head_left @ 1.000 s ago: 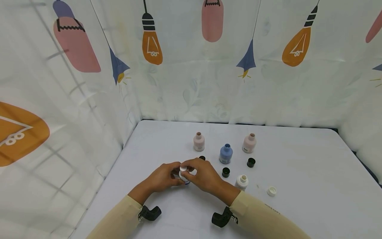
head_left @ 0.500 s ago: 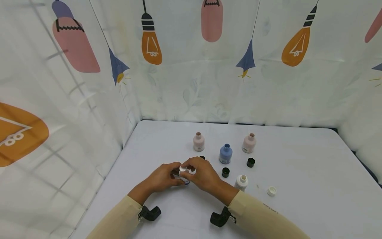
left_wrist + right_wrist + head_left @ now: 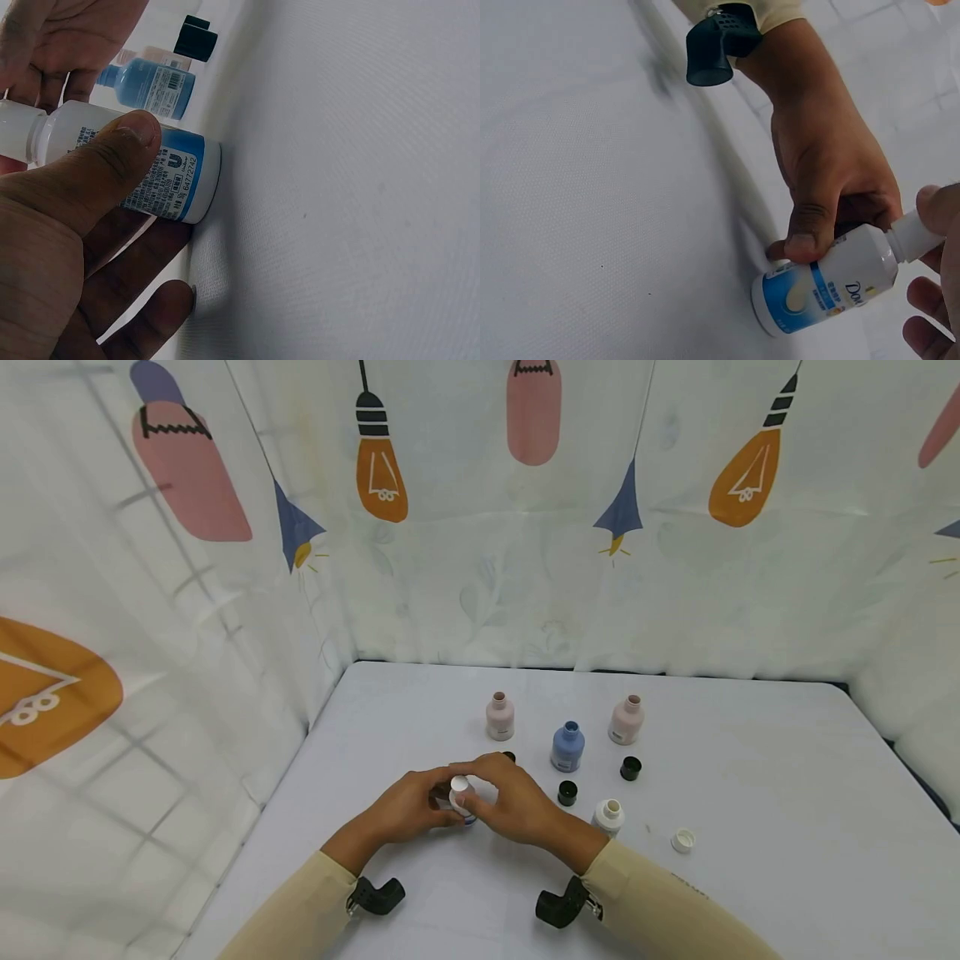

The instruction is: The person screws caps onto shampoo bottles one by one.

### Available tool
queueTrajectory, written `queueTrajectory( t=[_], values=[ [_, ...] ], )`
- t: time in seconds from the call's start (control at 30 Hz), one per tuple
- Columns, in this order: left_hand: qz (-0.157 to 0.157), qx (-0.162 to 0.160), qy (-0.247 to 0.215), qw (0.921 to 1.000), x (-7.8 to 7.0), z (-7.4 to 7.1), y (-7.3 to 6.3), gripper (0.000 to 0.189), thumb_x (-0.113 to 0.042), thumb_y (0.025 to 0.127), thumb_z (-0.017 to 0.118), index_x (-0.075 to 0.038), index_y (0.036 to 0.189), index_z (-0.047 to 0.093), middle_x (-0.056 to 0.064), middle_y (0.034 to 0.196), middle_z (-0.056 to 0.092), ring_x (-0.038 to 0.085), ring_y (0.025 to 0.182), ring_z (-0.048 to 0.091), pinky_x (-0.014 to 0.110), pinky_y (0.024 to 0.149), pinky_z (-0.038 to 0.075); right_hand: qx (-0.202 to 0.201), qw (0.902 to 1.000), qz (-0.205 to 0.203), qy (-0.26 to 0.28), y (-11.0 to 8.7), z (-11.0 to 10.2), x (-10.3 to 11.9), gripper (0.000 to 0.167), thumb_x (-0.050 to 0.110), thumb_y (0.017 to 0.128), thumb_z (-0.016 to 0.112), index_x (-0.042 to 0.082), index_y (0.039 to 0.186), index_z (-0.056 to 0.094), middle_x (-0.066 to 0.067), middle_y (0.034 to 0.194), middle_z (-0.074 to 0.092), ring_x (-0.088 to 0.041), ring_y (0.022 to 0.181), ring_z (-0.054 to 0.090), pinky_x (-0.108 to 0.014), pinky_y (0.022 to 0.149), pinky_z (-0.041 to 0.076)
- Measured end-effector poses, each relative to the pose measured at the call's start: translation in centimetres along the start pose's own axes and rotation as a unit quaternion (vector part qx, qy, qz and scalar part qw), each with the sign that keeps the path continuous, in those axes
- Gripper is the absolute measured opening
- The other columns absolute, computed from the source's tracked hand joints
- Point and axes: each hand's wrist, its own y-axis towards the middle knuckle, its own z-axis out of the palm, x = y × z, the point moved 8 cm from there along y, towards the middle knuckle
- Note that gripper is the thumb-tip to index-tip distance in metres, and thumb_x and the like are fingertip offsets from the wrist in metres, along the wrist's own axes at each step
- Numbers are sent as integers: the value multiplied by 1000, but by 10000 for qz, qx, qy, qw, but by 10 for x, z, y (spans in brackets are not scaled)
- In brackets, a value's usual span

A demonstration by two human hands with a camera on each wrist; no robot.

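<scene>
Bottles, 5: two pink bottles [image 3: 500, 718] [image 3: 626, 722], one blue bottle [image 3: 567, 748], one uncapped white bottle [image 3: 608, 815], one held bottle [image 3: 821, 289]. Caps, 5: three black caps [image 3: 567, 792] [image 3: 631, 767] [image 3: 508, 757], one partly hidden; one loose white cap [image 3: 683, 840]; one fitted white cap [image 3: 913, 239]. Two hands: left hand [image 3: 412, 803], right hand [image 3: 517, 802]. One table [image 3: 765, 768].

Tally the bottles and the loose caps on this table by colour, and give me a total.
Pink bottles: 2
Blue bottle: 1
White bottles: 2, one held in the left hand
Dark loose caps: 3, one partly hidden by the right hand
White loose cap: 1
Total: 9
</scene>
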Motion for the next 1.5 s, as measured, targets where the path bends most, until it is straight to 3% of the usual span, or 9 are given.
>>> queueTrajectory(
  t=[0.2, 0.43, 0.53, 0.63, 0.77, 0.87, 1.03, 1.4, 1.5],
  values=[
    [-7, -14, -1, 10000, 0, 0, 0, 53, -36, 85, 86, -24, 131, 64, -16, 105, 70, 4, 96, 66, 32, 83, 55, -140, 9994, 162, -265, 2, -2, 1, 32, 26, 98, 72, 21, 130, 71, 8, 123, 67, -13, 119, 57, -38, 99, 49],
    [23, 37, -98, 9999, 0, 1, 0, 35, -35, 85, 86, -30, 110, 62, -16, 104, 71, 4, 98, 68, 32, 83, 55, -362, 9964, 770, -34, 7, -4, -7, 27, 32, 87, 84, 27, 112, 75, 12, 106, 64, -15, 105, 58, -37, 89, 49],
    [29, 34, -105, 9999, 0, 1, 0, 34, -34, 85, 86, -31, 108, 61, -17, 105, 71, 4, 100, 68, 32, 83, 55, -346, 9953, 899, 92, 9, -4, -10, 26, 32, 85, 86, 28, 108, 74, 13, 103, 64, -18, 104, 58, -37, 87, 49],
    [32, 37, -124, 9999, 0, 0, 0, 33, -33, 86, 86, -31, 108, 62, -16, 105, 71, 5, 99, 68, 32, 82, 55, -247, 9957, 887, 141, 10, -3, -12, 34, 34, 86, 86, 25, 115, 72, 14, 106, 65, -17, 107, 57, -37, 90, 48],
    [61, 47, -143, 9999, -1, 0, 0, 35, -33, 86, 86, -28, 111, 62, -15, 105, 71, 6, 98, 68, 31, 82, 55, -24, 9972, 697, 280, 9, -2, -11, 48, 36, 90, 81, 19, 132, 66, 12, 122, 65, -18, 119, 56, -39, 97, 49],
    [62, 27, -137, 9999, -1, 0, -1, 46, -33, 86, 86, -22, 125, 63, -13, 106, 71, 7, 97, 68, 31, 81, 56, 208, 9976, 538, 380, 7, -1, -9, 43, 34, 97, 73, 21, 138, 64, 12, 131, 62, -20, 124, 55, -42, 99, 48],
    [24, -15, -102, 9999, -1, 0, -2, 58, -34, 85, 86, -19, 136, 62, -13, 102, 69, 7, 92, 66, 31, 80, 56, 322, 9983, 422, 223, 4, 0, -6, 32, 32, 104, 64, 25, 135, 67, 11, 127, 64, -16, 120, 56, -44, 99, 49],
    [67, 13, -114, 9999, -3, 0, -2, 42, -30, 85, 87, -28, 119, 63, -15, 104, 70, 5, 95, 67, 32, 82, 56, -76, 9968, 789, 89, 8, -6, -11, 25, 37, 92, 79, 28, 115, 76, 16, 107, 67, -11, 109, 58, -38, 91, 49],
    [131, -4, -155, 9998, -3, 0, -2, 40, -30, 85, 87, -27, 117, 64, -14, 106, 71, 7, 98, 68, 33, 83, 56, -30, 9961, 867, 174, 9, -5, -13, 28, 38, 91, 79, 28, 117, 75, 15, 108, 66, -14, 111, 58, -39, 92, 50]
  ],
)
